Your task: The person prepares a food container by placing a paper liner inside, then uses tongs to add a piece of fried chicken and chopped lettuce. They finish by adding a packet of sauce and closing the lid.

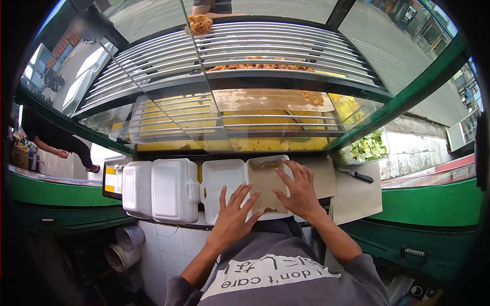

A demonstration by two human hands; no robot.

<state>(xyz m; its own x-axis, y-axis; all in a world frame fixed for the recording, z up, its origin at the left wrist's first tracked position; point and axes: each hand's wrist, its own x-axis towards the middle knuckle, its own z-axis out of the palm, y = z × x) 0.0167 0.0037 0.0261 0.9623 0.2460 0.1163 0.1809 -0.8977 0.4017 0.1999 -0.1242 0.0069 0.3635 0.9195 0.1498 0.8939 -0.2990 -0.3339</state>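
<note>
In front of me an open white foam takeout box (224, 176) lies flat on the counter, its two halves side by side. A sheet of brown paper (264, 186) lines the right half, with its edges curling at top and bottom. My right hand (298, 191), fingers spread, rests over the right side of that paper. My left hand (236, 211), also spread, is over the lower middle of the box, fingertips near the paper's left edge. Neither hand grips anything.
Closed foam boxes (173, 188) stand stacked at the left. Brown paper sheets (360, 199) and a black-handled knife (357, 176) lie right, below a tub of chopped greens (368, 147). Fried chicken (200, 24) sits on the metal rack (286, 41) ahead. Another person (56, 132) stands at far left.
</note>
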